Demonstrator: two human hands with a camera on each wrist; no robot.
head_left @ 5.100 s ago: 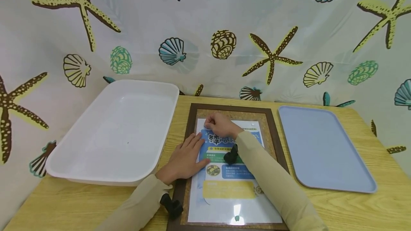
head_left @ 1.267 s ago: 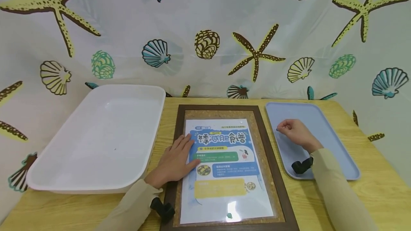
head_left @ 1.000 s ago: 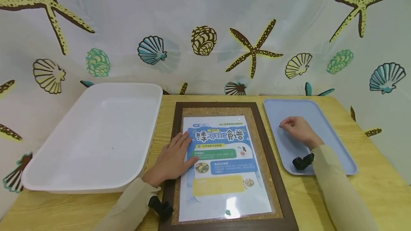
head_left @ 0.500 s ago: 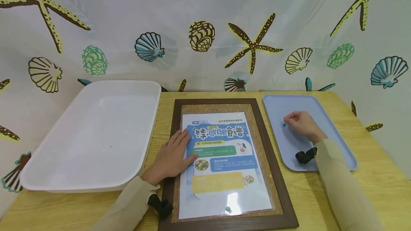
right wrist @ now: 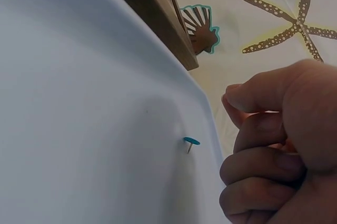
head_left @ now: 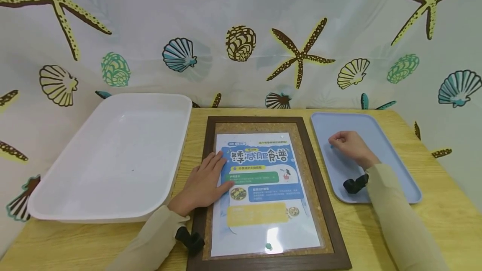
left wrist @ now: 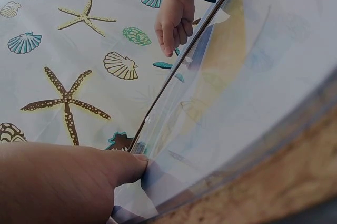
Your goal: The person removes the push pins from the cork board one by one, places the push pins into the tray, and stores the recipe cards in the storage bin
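Observation:
A dark-framed cork board point(head_left: 324, 204) carries a printed poster point(head_left: 263, 237) under a clear, shiny sheet. My left hand point(head_left: 203, 183) lies flat across the board's left side, fingers straight, thumb on the poster. Over the blue tray point(head_left: 361, 124) my right hand point(head_left: 350, 145) has curled fingers, with thumb and index tips together and nothing visible between them. A teal thumbtack point(right wrist: 191, 141) is at the tray, just apart from those fingertips in the right wrist view. A green tack point(head_left: 268, 246) sits at the poster's bottom and a pale tack point(head_left: 282, 136) near its top right corner.
A large white basin point(head_left: 109, 158) stands left of the board, close to the left forearm. The wooden table point(head_left: 448, 204) extends past the tray on the right. Behind everything hangs a curtain point(head_left: 211, 16) printed with shells and starfish.
My right hand has gone from the poster's top left to over the blue tray. A teal tack has come into sight below its fingertips. My left hand has stayed on the board.

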